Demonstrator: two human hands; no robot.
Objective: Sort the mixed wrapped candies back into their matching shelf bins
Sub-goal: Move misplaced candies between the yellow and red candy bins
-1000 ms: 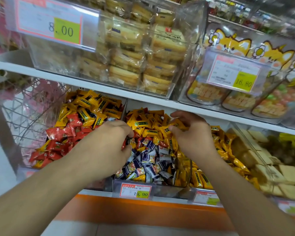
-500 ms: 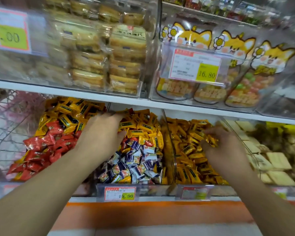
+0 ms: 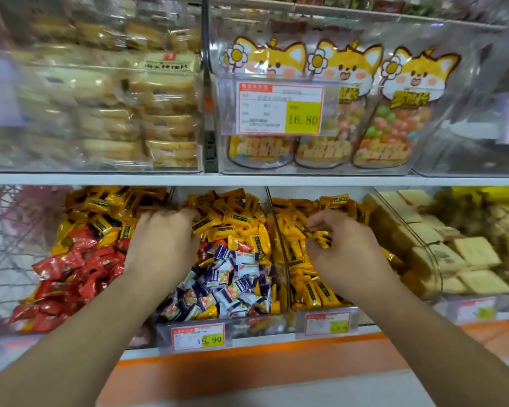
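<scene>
Three clear bins sit side by side on the lower shelf. The left bin (image 3: 21, 327) holds red candies (image 3: 71, 277) in front and yellow ones behind. In the middle bin (image 3: 247, 321), blue-and-white candies (image 3: 232, 277) lie in front of yellow candies (image 3: 232, 221). The right bin (image 3: 291, 289) is full of yellow candies (image 3: 303, 277). My left hand (image 3: 162, 242) lies palm down at the middle bin's left edge, its fingertips curled into the yellow pile. Over the right bin, my right hand (image 3: 341, 251) pinches yellow candies with curled fingers.
A white shelf board (image 3: 247, 180) runs just above the bins. On it stand a bin of wrapped cakes (image 3: 115, 113) and fox-print candy jars (image 3: 335, 113). Right of the candy bins is a bin of beige wafer packs (image 3: 453, 254). Price tags (image 3: 199, 337) hang on the bin fronts.
My right hand went from the middle bin across the divider into the right bin of yellow candies. My left hand stayed near the middle bin's left edge. The view shifted right.
</scene>
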